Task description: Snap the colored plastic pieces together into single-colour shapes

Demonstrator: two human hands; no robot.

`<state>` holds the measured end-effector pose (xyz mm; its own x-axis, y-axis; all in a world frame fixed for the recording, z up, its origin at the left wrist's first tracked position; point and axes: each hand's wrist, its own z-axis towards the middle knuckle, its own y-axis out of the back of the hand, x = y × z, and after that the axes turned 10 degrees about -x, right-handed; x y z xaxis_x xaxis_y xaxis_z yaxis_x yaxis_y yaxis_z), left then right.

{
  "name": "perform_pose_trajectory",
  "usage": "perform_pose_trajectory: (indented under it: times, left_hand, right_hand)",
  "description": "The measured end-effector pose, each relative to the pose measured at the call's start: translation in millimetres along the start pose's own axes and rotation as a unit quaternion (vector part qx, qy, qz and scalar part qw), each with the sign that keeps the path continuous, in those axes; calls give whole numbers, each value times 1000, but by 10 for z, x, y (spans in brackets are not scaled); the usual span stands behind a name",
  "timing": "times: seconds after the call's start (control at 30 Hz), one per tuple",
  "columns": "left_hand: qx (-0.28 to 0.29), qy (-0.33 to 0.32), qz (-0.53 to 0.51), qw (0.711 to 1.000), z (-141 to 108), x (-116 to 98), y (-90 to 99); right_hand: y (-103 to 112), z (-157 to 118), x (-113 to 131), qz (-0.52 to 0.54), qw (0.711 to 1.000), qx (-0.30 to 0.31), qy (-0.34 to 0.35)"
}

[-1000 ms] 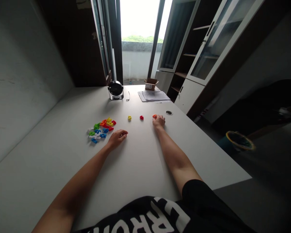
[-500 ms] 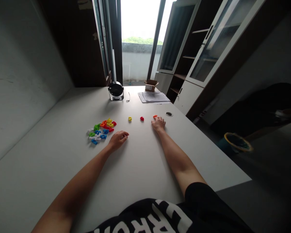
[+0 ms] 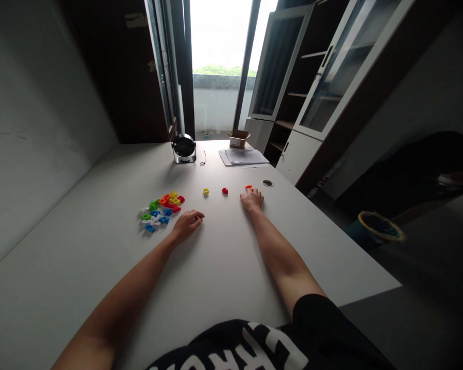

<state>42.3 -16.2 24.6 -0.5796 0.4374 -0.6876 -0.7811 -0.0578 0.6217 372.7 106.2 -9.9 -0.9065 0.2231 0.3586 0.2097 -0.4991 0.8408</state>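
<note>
My right hand (image 3: 252, 199) rests on the white table with its fingertips at an orange piece (image 3: 249, 187); whether they grip it is hard to tell. To its left lie a red piece (image 3: 225, 191) and a yellow piece (image 3: 206, 191), spaced apart. My left hand (image 3: 189, 223) lies on the table with fingers curved and apart, nothing in it. Just left of that hand is a loose pile of small plastic pieces, among them a green piece (image 3: 154, 205), a blue piece (image 3: 164, 220) and more in red, yellow, orange and white.
At the table's back stand a round black device with a metal stand (image 3: 184, 149), papers (image 3: 245, 157) and a small open cardboard box (image 3: 238, 139). A cable hole (image 3: 267, 183) is right of my right hand. A bin (image 3: 378, 227) stands beyond the right edge.
The view has tilted slightly, so the table things sit a little lower. The orange piece shows slightly further right at my right fingertips. My left hand has hardly moved.
</note>
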Motion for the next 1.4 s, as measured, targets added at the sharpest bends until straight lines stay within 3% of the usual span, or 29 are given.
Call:
perform_pose_trajectory:
  times: [0.63,1.0,1.4]
  left_hand:
    - [-51,-28,126,990,-11,31,-30]
    - [-57,-43,151,986,-28,44,-28]
    - [-95,2,178,979,-39,107,-1]
  right_hand:
    - [-81,5,-93,-28,999,40,23]
    - [-98,73,-125,6,1000,28,5]
    - [-64,44,-110,15,1000,22,8]
